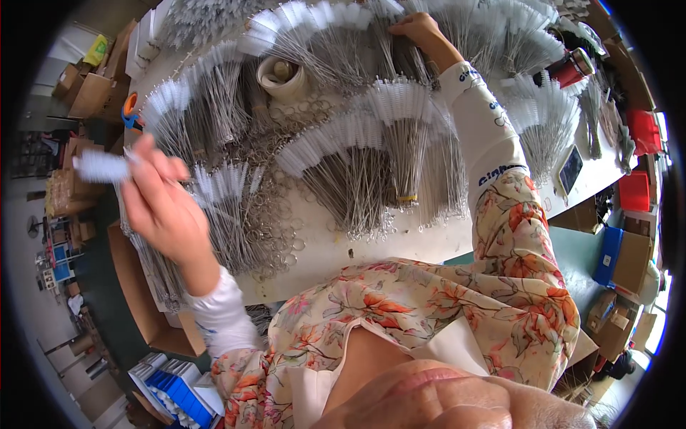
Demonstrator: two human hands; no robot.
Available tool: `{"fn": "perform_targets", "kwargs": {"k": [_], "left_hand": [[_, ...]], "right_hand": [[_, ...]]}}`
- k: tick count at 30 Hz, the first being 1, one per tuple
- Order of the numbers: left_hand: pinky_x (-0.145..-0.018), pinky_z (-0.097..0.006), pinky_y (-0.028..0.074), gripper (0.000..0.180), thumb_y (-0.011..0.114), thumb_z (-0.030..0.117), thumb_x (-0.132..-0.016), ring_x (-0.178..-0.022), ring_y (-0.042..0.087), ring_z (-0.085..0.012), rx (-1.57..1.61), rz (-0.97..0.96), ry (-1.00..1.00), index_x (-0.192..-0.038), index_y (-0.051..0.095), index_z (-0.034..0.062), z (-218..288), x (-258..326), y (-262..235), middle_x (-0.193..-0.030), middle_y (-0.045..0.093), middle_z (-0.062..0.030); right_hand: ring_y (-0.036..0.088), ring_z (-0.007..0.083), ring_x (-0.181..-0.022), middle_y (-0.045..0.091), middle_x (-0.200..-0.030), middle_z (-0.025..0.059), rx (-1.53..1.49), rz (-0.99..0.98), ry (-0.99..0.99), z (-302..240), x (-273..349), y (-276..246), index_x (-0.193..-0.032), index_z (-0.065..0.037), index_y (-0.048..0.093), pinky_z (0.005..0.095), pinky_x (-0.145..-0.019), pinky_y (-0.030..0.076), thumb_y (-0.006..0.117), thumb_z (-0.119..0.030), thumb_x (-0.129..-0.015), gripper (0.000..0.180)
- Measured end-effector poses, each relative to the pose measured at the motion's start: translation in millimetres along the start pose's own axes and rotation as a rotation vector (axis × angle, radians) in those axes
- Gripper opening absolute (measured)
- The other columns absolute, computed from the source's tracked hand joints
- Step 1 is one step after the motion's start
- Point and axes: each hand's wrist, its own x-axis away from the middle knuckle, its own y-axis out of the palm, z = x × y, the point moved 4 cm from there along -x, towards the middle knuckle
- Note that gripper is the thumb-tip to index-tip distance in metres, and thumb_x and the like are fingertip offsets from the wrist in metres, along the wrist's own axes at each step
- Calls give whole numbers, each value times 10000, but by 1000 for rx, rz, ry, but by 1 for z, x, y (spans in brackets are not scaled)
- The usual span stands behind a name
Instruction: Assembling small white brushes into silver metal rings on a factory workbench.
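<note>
My left hand (163, 204) is raised at the left side of the table, fingers pinched on a wire brush with white bristles (102, 168); the hand is slightly blurred. My right arm stretches to the far side, where my right hand (421, 32) is curled, its fingertips among bundled wire brushes (384, 39); what it grips is hidden. Fans of similar wire brushes (350, 146) with white bristle heads and looped wire ends lie across the table. One bundle (407, 143) at the middle has a yellow band round its wires.
The white table (314, 275) also bears a white roll (281, 77), loose wire rings (279, 207), orange-handled scissors (130, 107), a red cylinder (572, 69) and a dark phone-like slab (570, 170). An open cardboard box (136, 279) stands at the left edge; blue-and-white boxes (179, 393) lie below.
</note>
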Motion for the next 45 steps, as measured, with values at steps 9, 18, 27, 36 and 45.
{"fn": "perform_targets", "kwargs": {"k": [9,18,27,36,45], "left_hand": [[-445,-220,277,395,457,337,-927,-483,354,-69,135,-31,-216,-913,619,-24,-59,169,10,-598,446,-14],[-468,-210,295,371,476,301,-924,-525,400,-74,-13,-132,-205,-913,633,-35,-70,167,-4,-614,483,-24],[-404,-189,205,303,449,220,-936,-465,276,-34,169,-104,-328,-905,597,-43,-65,143,1,-629,406,3],[-400,-177,198,304,451,220,-938,-443,250,-24,176,-64,-402,-901,596,-45,-53,144,-2,-635,418,0],[-390,-175,199,290,459,208,-935,-443,257,-22,154,-66,-452,-922,601,-45,-59,155,-22,-639,432,-2]], "right_hand": [[608,156,-584,631,-620,127,-259,407,-214,-70,43,-81,-729,-29,678,326,-582,474,696,-244,-647,231],[537,171,-499,523,-546,56,-748,187,-55,105,-16,-172,-777,-67,632,309,-422,433,549,-174,-724,145],[634,257,-866,671,-880,84,341,337,169,84,22,-150,-879,-172,708,352,-803,481,677,-395,-666,309],[545,188,-599,549,-634,54,532,491,-175,10,29,-171,-818,-98,659,328,-546,449,596,-234,-702,190],[624,281,-902,661,-940,93,379,197,206,93,17,-149,-944,-129,681,371,-776,488,682,-379,-698,350]]}}
